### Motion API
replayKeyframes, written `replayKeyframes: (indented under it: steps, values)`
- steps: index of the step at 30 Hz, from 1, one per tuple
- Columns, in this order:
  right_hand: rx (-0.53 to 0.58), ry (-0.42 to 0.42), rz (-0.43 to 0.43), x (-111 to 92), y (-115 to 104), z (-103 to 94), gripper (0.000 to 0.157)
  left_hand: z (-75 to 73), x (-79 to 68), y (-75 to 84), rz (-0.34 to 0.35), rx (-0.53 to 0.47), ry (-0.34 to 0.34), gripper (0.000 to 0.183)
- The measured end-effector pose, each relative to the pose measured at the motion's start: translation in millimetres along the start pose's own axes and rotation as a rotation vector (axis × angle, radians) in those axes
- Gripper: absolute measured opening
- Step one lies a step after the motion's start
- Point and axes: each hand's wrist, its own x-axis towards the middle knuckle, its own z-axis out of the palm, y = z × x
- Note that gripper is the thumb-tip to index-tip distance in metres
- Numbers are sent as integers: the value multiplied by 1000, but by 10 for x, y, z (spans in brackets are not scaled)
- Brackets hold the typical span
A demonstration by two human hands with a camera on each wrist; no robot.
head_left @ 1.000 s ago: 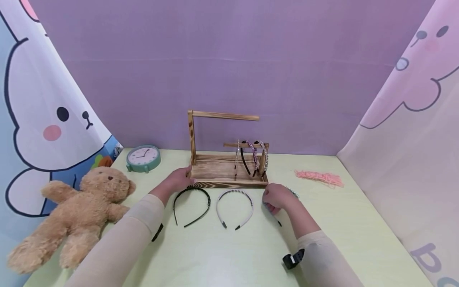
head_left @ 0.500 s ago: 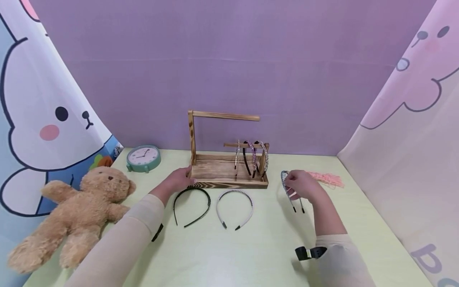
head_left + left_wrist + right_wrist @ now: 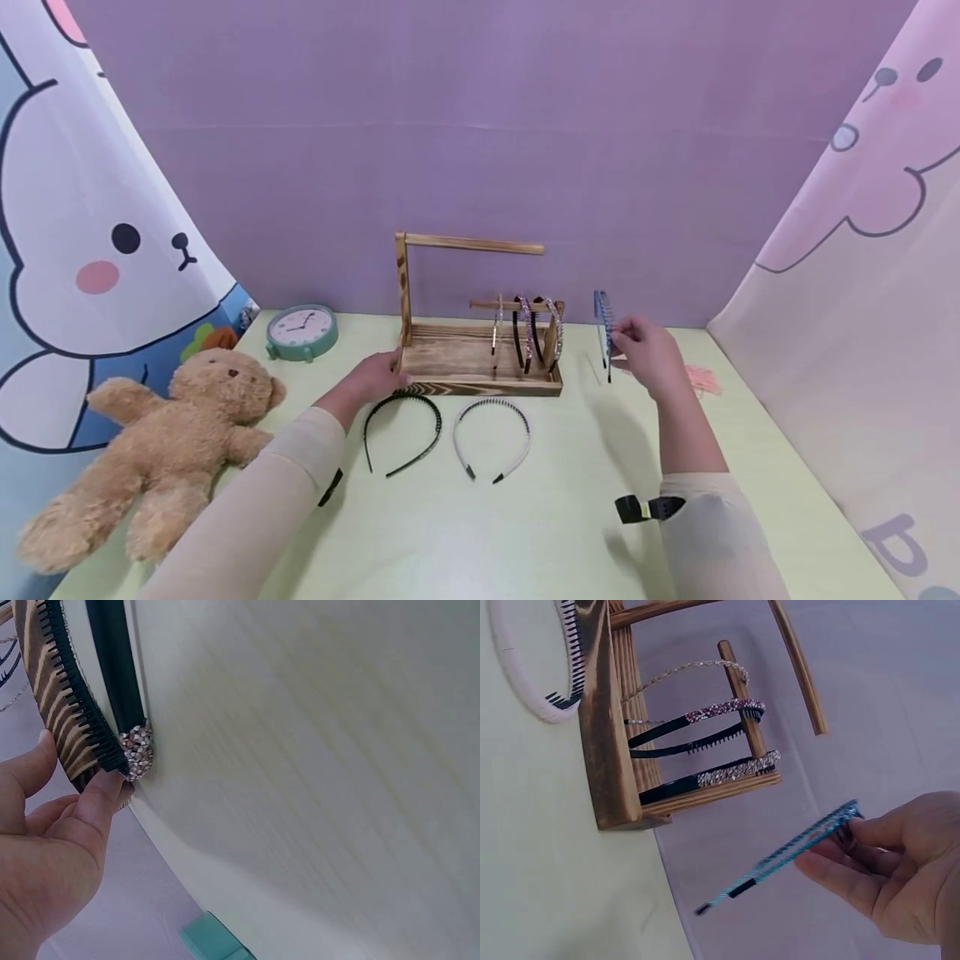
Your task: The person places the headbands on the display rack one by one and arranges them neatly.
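Note:
My right hand (image 3: 651, 354) pinches a blue headband (image 3: 799, 841) between thumb and fingers, held up to the right of a wooden rack (image 3: 450, 346). The headband's dark tips point down in the head view. My left hand (image 3: 372, 377) grips the rack's front left corner, thumb on one side and fingers on the other. On the rack's short lower bar hang a thin pale headband (image 3: 682, 670), a pink-purple glittery headband (image 3: 724, 710) and a silvery one (image 3: 739, 772). A black toothed headband (image 3: 116, 660) and a white headband (image 3: 510, 667) lie before the rack.
The rack's taller upper bar (image 3: 472, 243) extends from its left post above the tray. A green clock (image 3: 302, 329) and a teddy bear (image 3: 180, 442) lie to the left. Behind my right hand is a pink yarn bundle (image 3: 703, 380). A purple cloth (image 3: 480, 150) backs the table.
My right hand has lifted the blue headband off the table, moving it right and then up, and turned it upright. The left hand has stayed at the rack's corner.

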Motion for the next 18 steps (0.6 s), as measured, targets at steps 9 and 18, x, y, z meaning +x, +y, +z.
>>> replayKeyframes:
  steps: [9,18]
  values:
    - [103,170,-63,188,-227,124,21,20,0,-41,2,13,-10,73]
    - [154,264,-122,409,-458,282,19,6,13,-14,-18,1,0,72]
